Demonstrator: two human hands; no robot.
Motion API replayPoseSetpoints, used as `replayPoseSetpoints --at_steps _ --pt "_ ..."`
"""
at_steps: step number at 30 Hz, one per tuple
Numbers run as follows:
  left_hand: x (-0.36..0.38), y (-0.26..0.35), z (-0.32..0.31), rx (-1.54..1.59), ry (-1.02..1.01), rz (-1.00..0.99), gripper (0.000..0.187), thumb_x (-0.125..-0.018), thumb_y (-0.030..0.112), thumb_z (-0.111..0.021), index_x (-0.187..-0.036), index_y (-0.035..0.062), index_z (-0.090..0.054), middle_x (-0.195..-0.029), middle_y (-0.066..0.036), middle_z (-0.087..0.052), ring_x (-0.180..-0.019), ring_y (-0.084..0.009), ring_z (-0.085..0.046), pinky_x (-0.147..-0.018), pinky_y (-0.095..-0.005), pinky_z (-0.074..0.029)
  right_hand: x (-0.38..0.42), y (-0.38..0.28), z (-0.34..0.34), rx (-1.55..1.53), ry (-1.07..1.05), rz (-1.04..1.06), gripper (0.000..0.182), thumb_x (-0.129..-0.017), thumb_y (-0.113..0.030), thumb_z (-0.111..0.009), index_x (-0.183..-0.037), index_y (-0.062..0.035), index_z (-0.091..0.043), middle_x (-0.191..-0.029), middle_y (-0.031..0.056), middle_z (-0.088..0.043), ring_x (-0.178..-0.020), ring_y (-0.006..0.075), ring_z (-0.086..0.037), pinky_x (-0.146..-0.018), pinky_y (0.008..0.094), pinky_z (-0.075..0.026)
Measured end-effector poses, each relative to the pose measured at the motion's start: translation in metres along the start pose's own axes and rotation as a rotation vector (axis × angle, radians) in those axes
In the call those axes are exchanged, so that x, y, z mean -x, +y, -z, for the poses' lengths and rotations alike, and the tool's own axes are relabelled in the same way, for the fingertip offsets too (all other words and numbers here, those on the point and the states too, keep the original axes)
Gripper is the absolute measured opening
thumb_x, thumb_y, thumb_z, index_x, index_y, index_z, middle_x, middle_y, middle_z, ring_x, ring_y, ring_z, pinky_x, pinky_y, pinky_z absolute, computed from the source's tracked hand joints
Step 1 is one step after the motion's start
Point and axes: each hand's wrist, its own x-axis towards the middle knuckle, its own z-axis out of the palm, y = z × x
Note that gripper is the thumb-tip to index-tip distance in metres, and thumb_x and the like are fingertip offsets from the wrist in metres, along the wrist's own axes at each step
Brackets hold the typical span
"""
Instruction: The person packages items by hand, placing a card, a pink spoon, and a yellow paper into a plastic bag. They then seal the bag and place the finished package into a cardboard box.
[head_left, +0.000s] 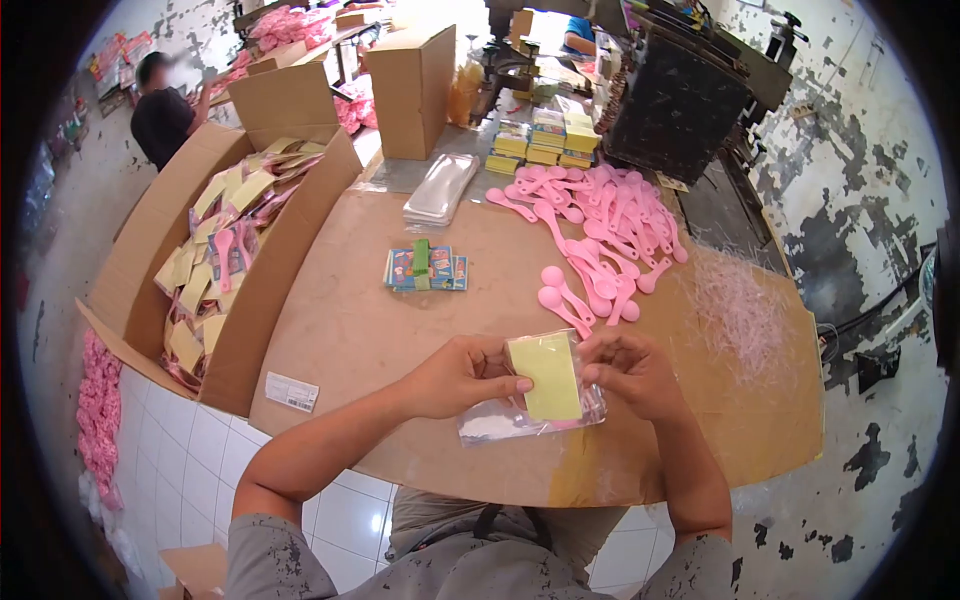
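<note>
1. We have the yellow card (552, 375) against a clear bag (490, 424), above the counter (340, 340).
2. Our left grip (460, 378) pinches its left side; our right grip (642, 375) is at its right edge, whether clasping we cannot tell.
3. Pink spoons (612, 212) lie beyond.

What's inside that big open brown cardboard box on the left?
The open brown cardboard box shows jumbled pale yellow rectangular cards and at least one pink plastic spoon. Whatever lies beneath that top layer is covered.
</note>
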Motion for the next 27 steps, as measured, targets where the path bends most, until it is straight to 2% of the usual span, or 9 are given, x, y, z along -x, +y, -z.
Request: replayPoseSetpoints --at_steps 3,5,8,9,12,17,20,25,27 --pt "0.013 0.025 0.027 -0.194 0.288 -0.019 0.036 -0.105 0.018 -0.067 -0.134 -0.0031 -0.059 -0.128 -0.013 -0.069 -0.111 -0.0188 -0.070 -0.093 -0.0336 -0.059 0.002 -0.006 0.015 0.202 0.118 0.015 0.024 -0.098 -0.007 -0.072 -0.121 0.0000 -0.070 -0.100 0.0046 -0.073 -0.091 0.0108 -0.068 -0.080 0.0277 -0.054" --pt "0.010 0.037 0.036 -0.001 0.874 -0.525 0.041 -0.107 0.019 -0.064 -0.141 -0.0006 -0.056 -0.131 -0.012 -0.068 -0.119 -0.0193 -0.068 -0.097 -0.0329 -0.057 0.006 -0.016 0.027 0.420 0.193 0.017 0.024 -0.097 -0.008 -0.073 -0.120 -0.0018 -0.071 -0.099 0.0047 -0.073 -0.090 0.0118 -0.068 -0.081 0.0292 -0.054" --pt "-0.002 0.060 0.038 0.214 0.982 -0.943 0.044 -0.107 0.017 -0.063 -0.146 -0.0010 -0.053 -0.132 -0.012 -0.067 -0.123 -0.0197 -0.065 -0.102 -0.0361 -0.055 0.014 -0.023 0.047 0.721 0.257 0.017 0.027 -0.093 -0.010 -0.075 -0.119 -0.0034 -0.072 -0.098 0.0058 -0.074 -0.090 0.0157 -0.069 -0.085 0.0326 -0.053" --pt "-0.009 0.050 0.039 0.132 1.027 -0.934 0.043 -0.105 0.021 -0.066 -0.141 -0.0005 -0.057 -0.128 -0.011 -0.067 -0.106 -0.0208 -0.069 -0.094 -0.0354 -0.057 0.017 -0.020 0.056 0.773 0.269 0.006 0.029 -0.092 -0.011 -0.077 -0.120 -0.0036 -0.072 -0.098 0.0065 -0.073 -0.091 0.0174 -0.069 -0.086 0.0335 -0.053" --pt "-0.002 0.015 0.042 -0.335 0.750 -0.397 0.044 -0.100 0.024 -0.073 -0.139 0.0059 -0.063 -0.127 -0.010 -0.068 -0.107 -0.0197 -0.066 -0.089 -0.0350 -0.054 0.022 -0.027 0.063 0.950 0.285 -0.019 0.032 -0.088 -0.015 -0.081 -0.118 -0.0048 -0.073 -0.101 0.0063 -0.071 -0.091 0.0190 -0.067 -0.085 0.0342 -0.051" --pt "-0.008 -0.016 -0.003 -1.163 0.413 -0.249 0.041 -0.086 0.022 -0.084 -0.123 0.0086 -0.073 -0.106 -0.008 -0.067 -0.099 -0.0245 -0.063 -0.084 -0.0391 -0.050 0.044 -0.016 0.087 1.024 0.140 -0.154 0.035 -0.083 -0.019 -0.086 -0.113 -0.0051 -0.075 -0.098 0.0051 -0.068 -0.091 0.0191 -0.065 -0.081 0.0347 -0.049" --pt "-0.010 -0.025 -0.006 -1.299 0.378 -0.425 0.033 -0.084 0.018 -0.084 -0.113 0.0066 -0.073 -0.094 -0.008 -0.062 -0.091 -0.0272 -0.060 -0.083 -0.0400 -0.049 0.042 -0.020 0.088 0.936 0.113 -0.289 0.030 -0.082 -0.019 -0.087 -0.107 -0.0048 -0.075 -0.096 0.0044 -0.068 -0.091 0.0186 -0.065 -0.079 0.0342 -0.048" --pt "-0.015 -0.030 0.001 -1.071 0.335 -0.270 0.029 -0.083 0.016 -0.084 -0.106 0.0052 -0.073 -0.090 -0.007 -0.062 -0.084 -0.0245 -0.060 -0.075 -0.0371 -0.049 0.042 -0.019 0.089 0.847 0.223 -0.327 0.022 -0.084 -0.014 -0.085 -0.100 -0.0058 -0.073 -0.093 0.0028 -0.069 -0.087 0.0170 -0.065 -0.078 0.0335 -0.047" --pt "-0.016 -0.030 -0.002 -1.027 0.354 -0.241 0.027 -0.083 0.015 -0.084 -0.106 0.0050 -0.073 -0.088 -0.007 -0.063 -0.081 -0.0238 -0.060 -0.073 -0.0364 -0.050 0.043 -0.012 0.093 0.901 0.237 -0.192 0.020 -0.085 -0.011 -0.083 -0.101 -0.0059 -0.073 -0.093 0.0032 -0.070 -0.086 0.0159 -0.066 -0.077 0.0329 -0.047"
